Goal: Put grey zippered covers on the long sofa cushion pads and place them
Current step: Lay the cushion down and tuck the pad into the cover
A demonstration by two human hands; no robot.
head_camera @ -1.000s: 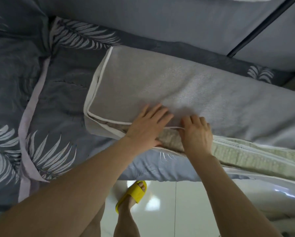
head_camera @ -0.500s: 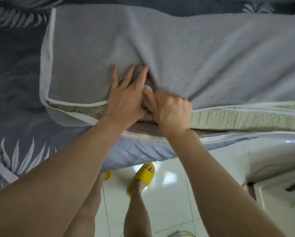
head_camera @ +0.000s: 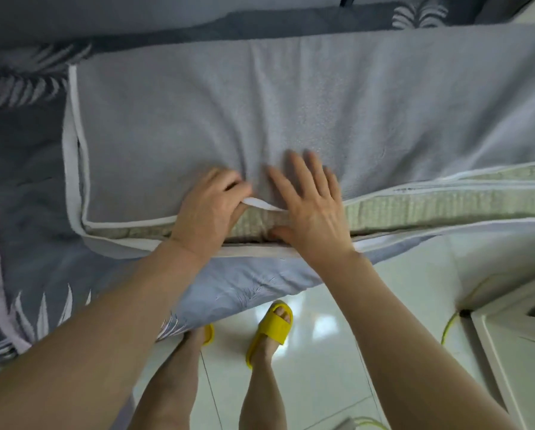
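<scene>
The cover (head_camera: 291, 103) before you was plain mid-grey, edged with white piping (head_camera: 129, 220). The pad (head_camera: 430, 206) showing at its side was pale green with a fine ribbed pattern. The bedspread (head_camera: 27, 187) was dark blue-grey, printed with whitish feathery leaves and crossed by a pale lilac band. You wore bright yellow slippers (head_camera: 272, 327) on glossy white floor tiles (head_camera: 322, 352), where a yellow-green cable (head_camera: 449, 327) ran.

free: cover (head_camera: 291, 103) mouth gapes along pad (head_camera: 430, 206) edge, centre right to right frame edge | blocked: centre, left hand (head_camera: 210, 209) pinching the cover's white trim, right hand (head_camera: 312, 206) flat beside it, narrow gap between | floor (head_camera: 337, 321), lower centre: slippers (head_camera: 272, 330) stand there; white box (head_camera: 508, 367) and yellow cable (head_camera: 449, 327) lower right
</scene>
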